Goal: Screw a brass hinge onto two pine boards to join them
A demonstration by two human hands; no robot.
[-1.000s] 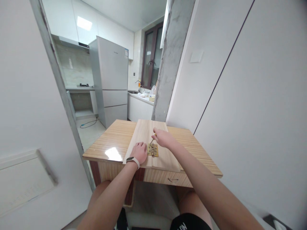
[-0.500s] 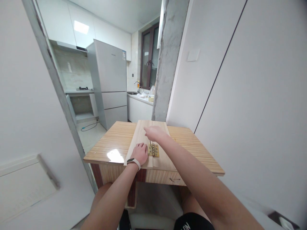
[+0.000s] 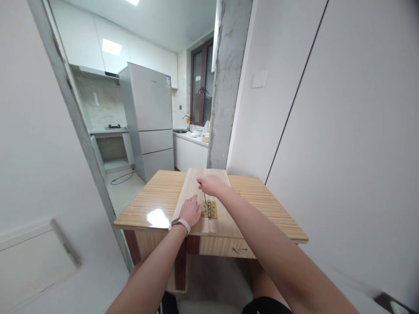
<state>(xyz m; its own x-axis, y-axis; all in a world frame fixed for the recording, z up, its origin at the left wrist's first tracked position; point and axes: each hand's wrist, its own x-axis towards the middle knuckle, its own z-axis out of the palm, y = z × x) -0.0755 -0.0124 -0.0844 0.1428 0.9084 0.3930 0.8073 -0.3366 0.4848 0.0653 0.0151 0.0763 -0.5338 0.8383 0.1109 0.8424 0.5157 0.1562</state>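
Two pale wooden boards lie side by side on the wood-grain table. A brass hinge spans the seam between them near the front. My right hand is closed around the top of a thin screwdriver, whose shaft points down at the hinge's left leaf. Its handle is hidden in my fingers. Flat on the left board, just left of the hinge, rests my left hand, fingers extended and holding nothing.
The table has a drawer with a handle at its front. Beyond it stand a grey fridge and a counter with a sink. White walls and a bare grey pillar flank the table.
The view has tilted slightly, so the table sits lower in the picture. My left hand's fingers have shifted a little on the board. The screwdriver remains at the hinge.
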